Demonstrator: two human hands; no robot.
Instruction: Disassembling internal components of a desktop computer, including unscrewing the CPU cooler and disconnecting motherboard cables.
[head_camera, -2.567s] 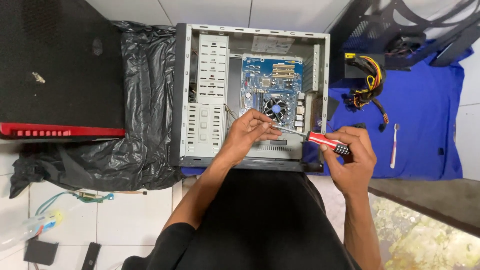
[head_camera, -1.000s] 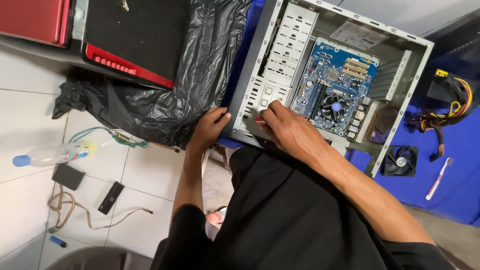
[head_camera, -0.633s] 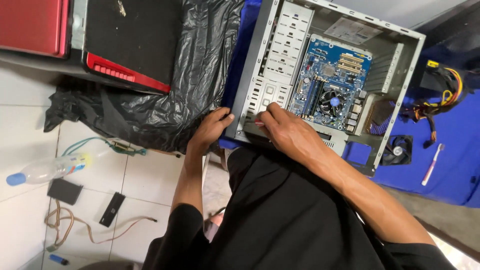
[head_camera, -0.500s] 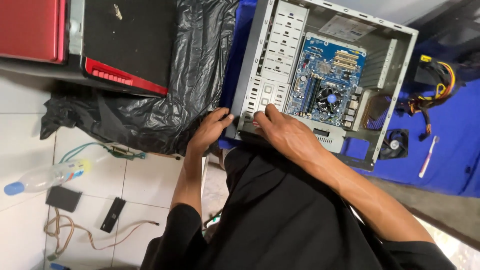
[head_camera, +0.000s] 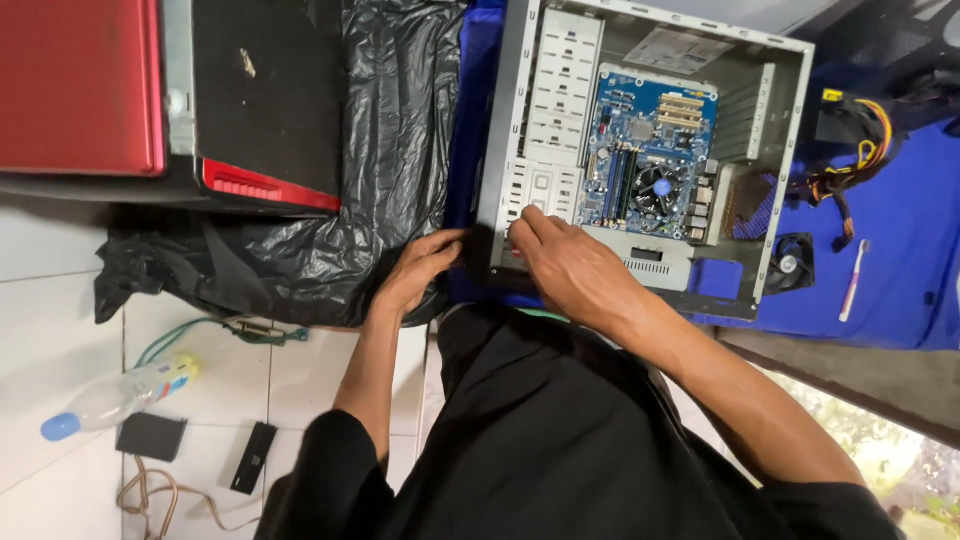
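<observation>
At the computer case (head_camera: 520, 130) corner, left hand (head_camera: 420, 268) and right hand (head_camera: 570, 265) rest flat.

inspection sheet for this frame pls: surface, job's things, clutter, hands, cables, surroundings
Surface: white tiled floor; blue cloth under the open computer case.
Job's things: case lies side-open, blue motherboard with round cooler fan inside.
Clutter: black plastic bag, plastic bottle, two small black flat parts on the tiles, loose case fan, a thin white-and-pink tool on the cloth.
Hands: left hand at the case's outer near corner; right hand on the case's near edge; neither visibly holds anything.
Cables: multicoloured power-supply wire bundle; green wire; tan cord.
Surroundings: red-and-black panels upper left.
</observation>
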